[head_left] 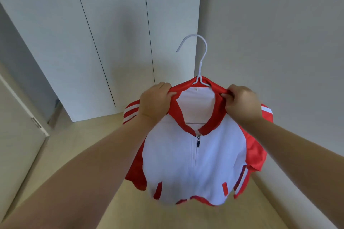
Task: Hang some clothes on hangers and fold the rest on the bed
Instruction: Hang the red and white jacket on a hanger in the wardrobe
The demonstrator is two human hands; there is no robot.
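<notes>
A white and red zip jacket [195, 163] hangs in the air in front of me on a white hanger [200, 57], whose hook sticks up above the red collar. My left hand [154, 100] pinches the left shoulder of the jacket beside the collar. My right hand [242, 101] pinches the right shoulder. The zip is closed up to the collar. The red sleeves with white stripes fall behind the white front. The hanger's arms are mostly hidden inside the jacket; a thin bar shows through the neck opening.
White wardrobe doors [111, 42] stand shut straight ahead. A plain wall [270, 42] runs along the right. A door [16, 135] is at the left. Light wooden floor [83, 145] lies below the jacket.
</notes>
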